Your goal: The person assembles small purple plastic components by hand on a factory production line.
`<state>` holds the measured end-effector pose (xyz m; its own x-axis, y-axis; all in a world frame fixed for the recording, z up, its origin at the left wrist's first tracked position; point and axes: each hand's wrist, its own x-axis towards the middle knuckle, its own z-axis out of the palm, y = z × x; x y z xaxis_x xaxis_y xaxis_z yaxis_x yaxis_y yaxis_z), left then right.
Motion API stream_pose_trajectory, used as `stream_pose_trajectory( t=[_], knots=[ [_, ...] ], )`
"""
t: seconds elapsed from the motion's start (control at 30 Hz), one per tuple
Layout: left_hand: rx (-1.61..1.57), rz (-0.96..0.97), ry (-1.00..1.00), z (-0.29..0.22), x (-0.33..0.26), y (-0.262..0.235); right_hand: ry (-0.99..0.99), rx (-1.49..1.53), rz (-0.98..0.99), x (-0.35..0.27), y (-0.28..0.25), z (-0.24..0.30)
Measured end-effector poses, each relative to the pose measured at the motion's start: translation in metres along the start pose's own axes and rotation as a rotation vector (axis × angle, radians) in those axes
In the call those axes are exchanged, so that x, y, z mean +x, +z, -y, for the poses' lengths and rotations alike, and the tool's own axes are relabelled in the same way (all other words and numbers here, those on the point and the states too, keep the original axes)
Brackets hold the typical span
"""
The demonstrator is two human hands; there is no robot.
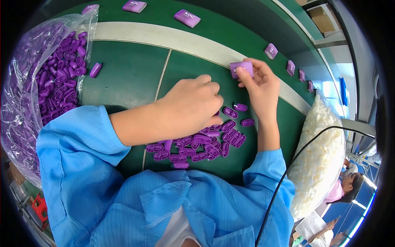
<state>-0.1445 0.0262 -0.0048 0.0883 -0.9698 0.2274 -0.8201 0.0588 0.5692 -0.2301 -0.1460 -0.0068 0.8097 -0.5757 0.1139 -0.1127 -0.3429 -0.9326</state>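
Observation:
My right hand (261, 84) holds a small purple plastic case (235, 70) up between thumb and fingers, above the pale strip's near edge. My left hand (191, 105) reaches across the middle of the table with its fingers curled in. Its fingertips are turned away, so what they pinch, if anything, is hidden. Under and beside it lies a loose pile of purple oval plastic parts (187, 152), hollow with raised rims. A few of these parts (247, 122) lie apart, between the pile and my right hand.
A clear bag (24, 78) full of purple parts (61, 76) stands at the left, one part (96, 69) beside it. Purple cases (187, 18) sit spaced along the green belt (230, 24). A bag of cream-coloured pieces (319, 156) and a black cable (284, 177) are at right.

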Motion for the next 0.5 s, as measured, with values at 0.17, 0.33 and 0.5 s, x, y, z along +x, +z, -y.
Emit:
stream_pose_trajectory(
  t=[0.17, 0.33, 0.5],
  knots=[
    [0.049, -0.103, -0.047, -0.003, 0.001, 0.002, 0.313, 0.448, 0.193, -0.014, -0.014, 0.002],
    [-0.223, -0.293, -0.228, 0.028, 0.020, -0.016, 0.324, 0.593, 0.208, -0.005, -0.009, -0.004],
    [0.191, -0.013, -0.091, 0.000, -0.003, -0.020, 0.314, 0.551, 0.146, 0.000, -0.008, -0.011]
  ],
)
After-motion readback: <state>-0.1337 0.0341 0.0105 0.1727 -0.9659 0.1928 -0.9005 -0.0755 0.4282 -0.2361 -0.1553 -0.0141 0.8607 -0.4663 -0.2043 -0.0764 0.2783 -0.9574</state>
